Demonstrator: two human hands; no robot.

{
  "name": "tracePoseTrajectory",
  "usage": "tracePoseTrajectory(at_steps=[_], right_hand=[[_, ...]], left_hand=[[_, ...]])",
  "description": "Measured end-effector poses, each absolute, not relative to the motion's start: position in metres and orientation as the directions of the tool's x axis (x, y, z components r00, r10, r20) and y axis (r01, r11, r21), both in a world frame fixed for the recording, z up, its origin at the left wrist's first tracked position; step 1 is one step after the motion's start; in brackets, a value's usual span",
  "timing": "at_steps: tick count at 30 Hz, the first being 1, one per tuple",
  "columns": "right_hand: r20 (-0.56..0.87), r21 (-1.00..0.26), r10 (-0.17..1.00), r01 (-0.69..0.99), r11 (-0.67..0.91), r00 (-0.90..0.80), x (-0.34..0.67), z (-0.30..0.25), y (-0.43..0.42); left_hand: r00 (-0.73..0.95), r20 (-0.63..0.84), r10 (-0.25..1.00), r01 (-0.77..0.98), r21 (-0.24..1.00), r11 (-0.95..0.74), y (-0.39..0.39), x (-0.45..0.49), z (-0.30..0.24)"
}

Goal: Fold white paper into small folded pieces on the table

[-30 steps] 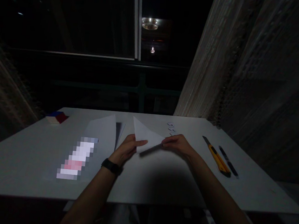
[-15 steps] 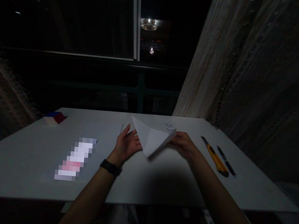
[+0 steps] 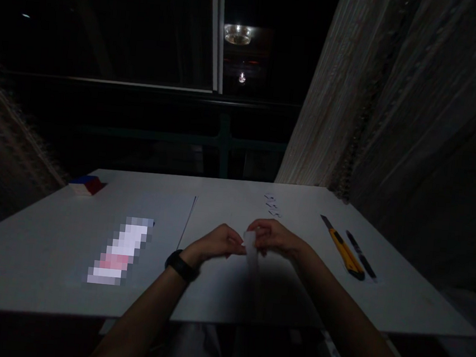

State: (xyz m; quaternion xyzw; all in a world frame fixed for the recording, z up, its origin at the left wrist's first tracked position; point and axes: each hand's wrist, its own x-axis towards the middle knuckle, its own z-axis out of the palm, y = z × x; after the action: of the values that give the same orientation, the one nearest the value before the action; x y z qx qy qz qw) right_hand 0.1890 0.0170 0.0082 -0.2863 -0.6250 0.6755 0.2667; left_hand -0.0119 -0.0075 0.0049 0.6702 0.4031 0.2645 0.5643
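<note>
A white sheet of paper [image 3: 252, 253] hangs edge-on between my two hands over the middle of the white table [image 3: 38, 238]. My left hand [image 3: 215, 243], with a black watch on its wrist, pinches the paper's top from the left. My right hand [image 3: 272, 237] pinches the same top edge from the right. The fingertips of both hands nearly meet. Only a narrow strip of the paper shows; the rest is lost in the dim light.
A yellow utility knife [image 3: 343, 248] and a dark pen [image 3: 361, 255] lie at the right. Small paper scraps [image 3: 272, 204] sit behind my hands. Flat sheets [image 3: 162, 216] lie at the left, with a blurred patch on them. A red-and-blue block [image 3: 86, 184] is at the far left corner.
The paper, held up as a broad folded triangle before, has been turned edge-on and brought lower. My hands have closed in toward each other and both now pinch its top.
</note>
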Motion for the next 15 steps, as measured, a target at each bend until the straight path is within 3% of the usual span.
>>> tracePoseTrajectory(at_steps=[4, 8, 12, 15], right_hand=[[0.013, -0.965, 0.902, -0.243, -0.102, -0.431, 0.179, 0.001, 0.02], [-0.059, -0.924, 0.926, -0.33, -0.192, -0.374, 0.17, -0.005, 0.021], [-0.027, -0.926, 0.965, -0.356, -0.123, -0.262, 0.161, -0.01, 0.019], [-0.025, -0.946, 0.968, -0.308, -0.104, -0.249, 0.158, -0.014, 0.018]], left_hand=[[0.156, 0.019, 0.988, 0.128, 0.991, -0.039, 0.006, -0.014, -0.007], [-0.23, 0.094, 0.969, 0.107, 0.992, -0.071, 0.016, -0.021, -0.012], [-0.316, 0.139, 0.939, 0.021, 0.99, -0.14, 0.014, -0.021, -0.008], [-0.219, 0.113, 0.969, -0.089, 0.987, -0.135, 0.009, -0.016, -0.002]])
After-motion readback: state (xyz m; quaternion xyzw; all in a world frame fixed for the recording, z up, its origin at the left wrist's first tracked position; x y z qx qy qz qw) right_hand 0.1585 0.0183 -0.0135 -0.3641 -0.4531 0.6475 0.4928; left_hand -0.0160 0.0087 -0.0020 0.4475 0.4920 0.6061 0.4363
